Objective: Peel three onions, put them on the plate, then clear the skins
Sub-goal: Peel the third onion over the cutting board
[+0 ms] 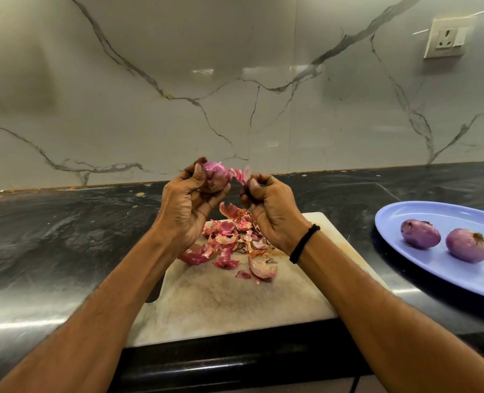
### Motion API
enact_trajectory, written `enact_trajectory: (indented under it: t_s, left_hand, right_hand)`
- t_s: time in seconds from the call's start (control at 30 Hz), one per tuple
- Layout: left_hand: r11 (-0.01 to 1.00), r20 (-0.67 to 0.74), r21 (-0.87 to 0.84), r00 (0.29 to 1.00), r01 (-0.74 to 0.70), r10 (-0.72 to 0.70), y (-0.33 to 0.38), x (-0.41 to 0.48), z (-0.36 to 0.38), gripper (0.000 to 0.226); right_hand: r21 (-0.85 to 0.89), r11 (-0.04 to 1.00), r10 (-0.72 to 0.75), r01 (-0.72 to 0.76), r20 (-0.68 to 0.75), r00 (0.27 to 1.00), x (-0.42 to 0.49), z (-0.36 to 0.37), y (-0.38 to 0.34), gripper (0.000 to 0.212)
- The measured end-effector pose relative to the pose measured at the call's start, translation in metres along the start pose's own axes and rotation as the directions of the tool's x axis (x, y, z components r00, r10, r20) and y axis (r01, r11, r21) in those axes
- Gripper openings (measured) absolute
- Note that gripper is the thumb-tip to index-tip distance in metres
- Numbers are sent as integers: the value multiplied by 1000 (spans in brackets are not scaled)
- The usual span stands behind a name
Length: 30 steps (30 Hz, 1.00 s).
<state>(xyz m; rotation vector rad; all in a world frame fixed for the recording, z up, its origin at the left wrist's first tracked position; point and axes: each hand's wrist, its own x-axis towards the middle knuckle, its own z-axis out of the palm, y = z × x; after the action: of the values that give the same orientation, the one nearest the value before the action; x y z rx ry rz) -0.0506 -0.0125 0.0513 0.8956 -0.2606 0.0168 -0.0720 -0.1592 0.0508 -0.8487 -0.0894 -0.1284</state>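
A dark, glossy counter (50,236) runs across the view below a pale wall with grey marble veins. Near the middle, the left hand (188,205) is raised above the counter. Its fingers and thumb are curled round a red onion (215,178), which sits at the fingertips, above the far edge of a cutting board. A strip of skin (239,174) trails from the onion's right side across the small gap between the hands. The right hand (269,205) is just beside the left, at about the same height. It pinches the free end of that strip between thumb and curled fingers, and a black band (304,243) circles its wrist.

Below and between the two hands, a heap of loose skins (229,239), pink and papery, lies on the far half of the pale, stained cutting board (235,304). A few larger pieces are scattered toward the near side. The board rests on the counter, close to its front edge.

To the right, apart from the board, a blue oval plate (399,208) sits on the counter, cut off by the picture's edge. Two onions lie on it side by side, not touching: the left peeled onion (420,234) and the right peeled onion (468,245). High on the wall at far right is a white socket (445,38).
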Motion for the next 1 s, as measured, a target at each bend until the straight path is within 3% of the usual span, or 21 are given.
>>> enact_trajectory:
  t_s: [0.03, 0.07, 0.13, 0.2, 0.3, 0.4, 0.47, 0.57, 0.73, 1.0]
  left_hand:
    - [1000, -2, 24, 1000, -9, 9, 0, 1, -1, 18]
    - [998, 2, 56, 1000, -18, 18, 0, 1, -2, 21]
    - [990, 17, 138, 999, -34, 32, -1, 1, -3, 28]
    - [976, 27, 210, 999, -51, 47, -1, -1, -2, 35]
    - [965, 51, 253, 997, -74, 63, 0, -2, -1, 41]
    - [951, 58, 296, 996, -88, 74, 1, -2, -1, 40]
    - [945, 71, 314, 995, -90, 71, 1, -3, -1, 36]
    - [938, 106, 335, 993, -90, 58, 1, -5, -2, 36]
    - [920, 130, 376, 990, -106, 60, 2, -6, -2, 33]
    - [879, 198, 463, 980, -116, 25, 4, -1, -10, 33]
  right_hand:
    - [-201, 977, -76, 76, 5, 997, 1, -2, 2, 22]
    - [-442, 881, -170, 167, 34, 985, 1, -4, 5, 28]
    - [-758, 547, -360, 355, 169, 917, 1, -8, 12, 35]
    - [-824, 289, -509, 488, 299, 807, 1, -9, 15, 23]
    - [-808, 121, -595, 576, 406, 694, 5, -12, 17, 18]
    - [-782, 74, -578, 619, 472, 666, 8, -12, 19, 40]
    - [-758, 32, -564, 651, 524, 638, 9, -10, 20, 44]
    - [-737, -15, -565, 676, 564, 602, 8, -10, 21, 39]
    - [-733, 2, -610, 681, 539, 581, 7, -11, 19, 30]
    - [-738, -18, -538, 675, 576, 616, 9, -17, 16, 30]
